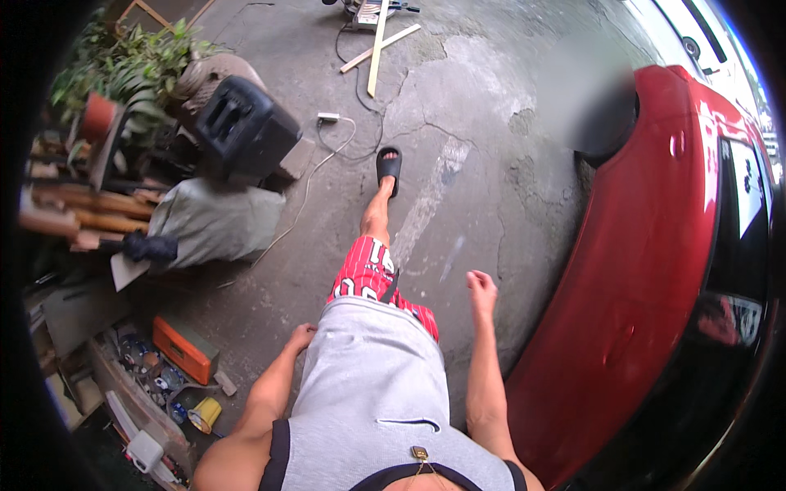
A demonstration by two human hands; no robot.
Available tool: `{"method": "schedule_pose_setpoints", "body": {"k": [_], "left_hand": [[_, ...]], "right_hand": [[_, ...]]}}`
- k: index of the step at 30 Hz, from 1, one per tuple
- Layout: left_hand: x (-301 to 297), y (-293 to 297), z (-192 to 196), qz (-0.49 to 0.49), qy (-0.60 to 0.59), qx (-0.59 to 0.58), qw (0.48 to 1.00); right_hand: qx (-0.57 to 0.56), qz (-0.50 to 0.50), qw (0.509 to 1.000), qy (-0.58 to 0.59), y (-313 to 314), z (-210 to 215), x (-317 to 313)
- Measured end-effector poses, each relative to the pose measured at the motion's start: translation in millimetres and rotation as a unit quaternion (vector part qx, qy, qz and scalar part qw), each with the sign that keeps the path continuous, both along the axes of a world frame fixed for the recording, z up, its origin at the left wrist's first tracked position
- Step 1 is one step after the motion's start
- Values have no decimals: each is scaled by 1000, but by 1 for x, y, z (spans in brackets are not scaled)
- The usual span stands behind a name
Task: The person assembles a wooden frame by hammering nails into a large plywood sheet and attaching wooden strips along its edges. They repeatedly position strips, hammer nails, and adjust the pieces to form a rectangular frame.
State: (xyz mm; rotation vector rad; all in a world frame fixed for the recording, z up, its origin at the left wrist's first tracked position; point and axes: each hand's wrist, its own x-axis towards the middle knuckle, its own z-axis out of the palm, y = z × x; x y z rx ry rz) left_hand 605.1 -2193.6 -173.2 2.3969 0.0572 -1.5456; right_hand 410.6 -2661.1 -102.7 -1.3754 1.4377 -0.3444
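My left hand hangs low beside my hip, close to the grey sleeveless shirt. Its fingers are curled in, and I see nothing in them. My right hand swings forward over the concrete floor, to the right of the red striped shorts. It is loosely closed, with no object showing in it. Neither hand touches a tool or the things around. One leg is stretched forward in a black slide sandal; the other foot is hidden.
A red car lines the right side. Ahead lie wooden strips by a power tool. A white cord with a power strip crosses the floor. At left stand a black speaker-like box, lumber and an orange case.
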Motion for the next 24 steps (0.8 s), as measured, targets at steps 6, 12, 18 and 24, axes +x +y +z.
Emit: {"method": "schedule_pose_setpoints", "body": {"k": [6,12,18,24], "left_hand": [[228,-292,-131,39,-31,-12,999],[473,-575,-331,133,-139,-151,970],[633,-731,-469,14,-240,33,970],[672,-782,-522,2,-317,133,939]], "right_hand": [[-152,276,935,-161,-71,-25,313],[-7,285,958,-41,-157,-67,474],[-12,257,964,-65,-208,-91,523],[9,249,968,-44,-244,-123,547]]}}
